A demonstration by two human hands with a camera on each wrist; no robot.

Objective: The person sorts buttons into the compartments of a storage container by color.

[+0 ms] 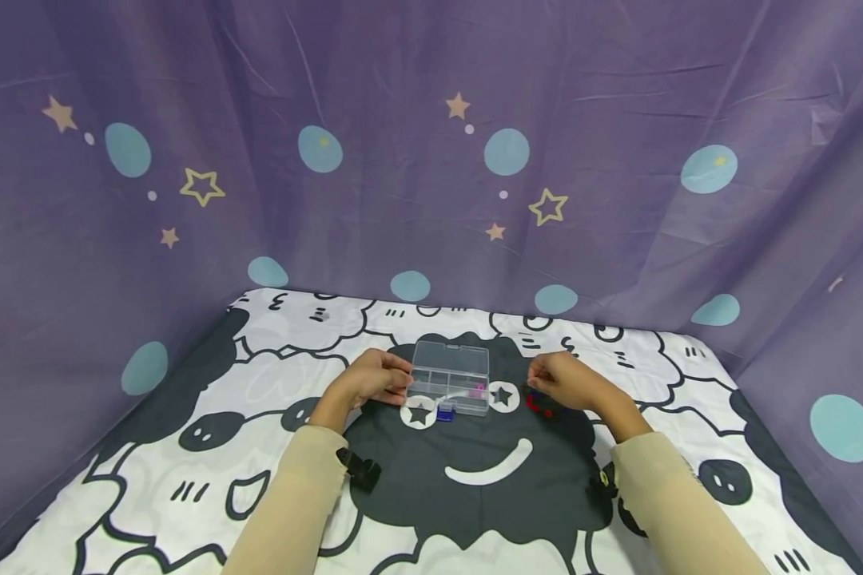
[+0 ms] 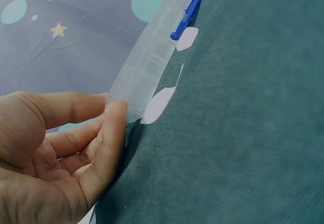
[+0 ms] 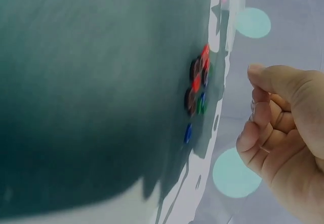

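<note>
A clear plastic compartment box (image 1: 449, 379) stands with its lid raised, and something small and pink (image 1: 479, 390) shows in its right part. At the box's left end, my left hand (image 1: 374, 375) pinches the wall between thumb and fingers, seen closely in the left wrist view. A blue piece (image 2: 186, 19) is at the box's front edge. My right hand (image 1: 564, 379) hovers above small round red, dark, blue and green pieces (image 3: 196, 85) on the cloth. Its fingers are curled with thumb and forefinger close together; no object shows between them.
A black and white cartoon-sheep cloth (image 1: 475, 495) covers the surface. Behind it hangs a purple curtain (image 1: 403, 208) with stars and blue ovals, which also runs along both sides. Dark wrist bands (image 1: 359, 469) sit over the sleeves.
</note>
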